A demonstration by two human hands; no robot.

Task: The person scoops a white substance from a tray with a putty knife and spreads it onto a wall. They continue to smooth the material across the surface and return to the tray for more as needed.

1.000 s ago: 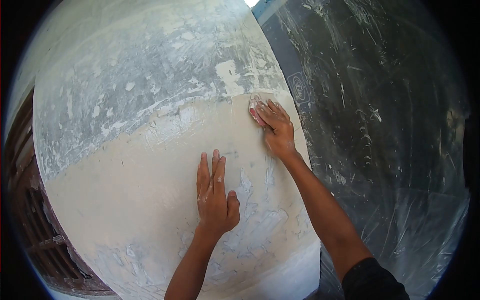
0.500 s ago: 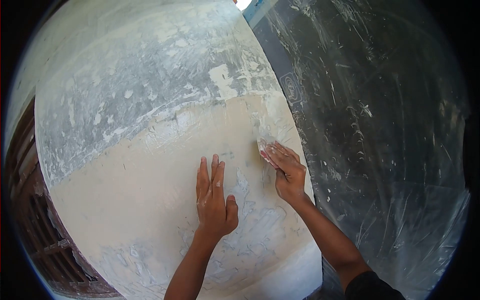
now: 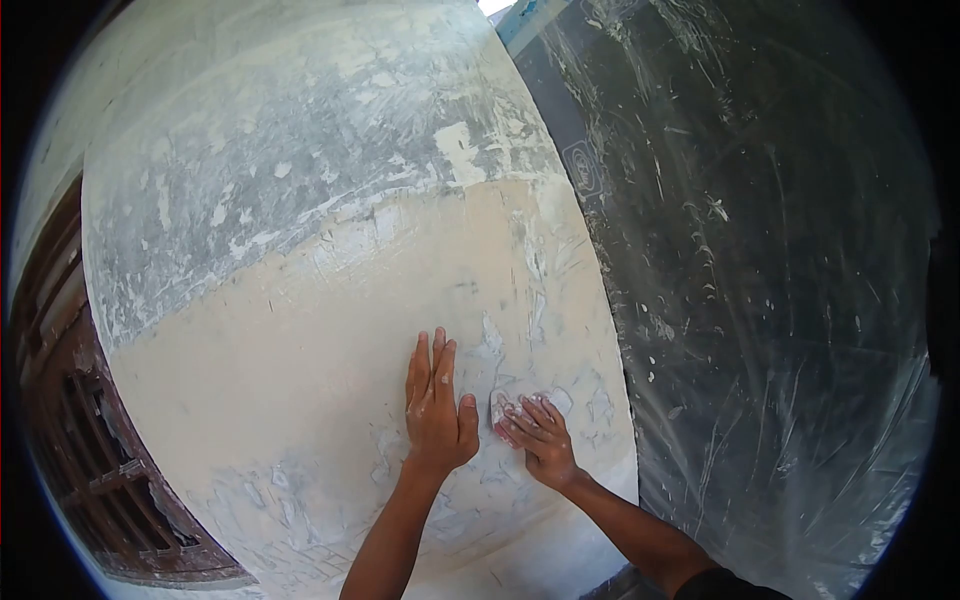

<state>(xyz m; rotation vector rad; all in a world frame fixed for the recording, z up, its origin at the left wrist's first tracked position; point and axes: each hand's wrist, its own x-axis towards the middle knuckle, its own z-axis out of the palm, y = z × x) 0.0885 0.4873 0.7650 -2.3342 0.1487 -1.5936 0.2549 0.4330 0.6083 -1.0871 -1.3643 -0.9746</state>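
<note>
Low on wall (image 3: 300, 330), sandpaper (image 3: 499, 408) (right hand (image 3: 540, 440))

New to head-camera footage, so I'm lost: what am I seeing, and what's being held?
No machine here: one camera, worn on a person's head, looks down at that person's own hands; its lens bends the view. The left hand lies flat and open on a wall, beige below, patchy grey above. The right hand presses a small pinkish pad to the wall with its fingers, close beside the left thumb. A streaked plastic sheet hangs on the right; a wooden frame shows at far left.
</note>
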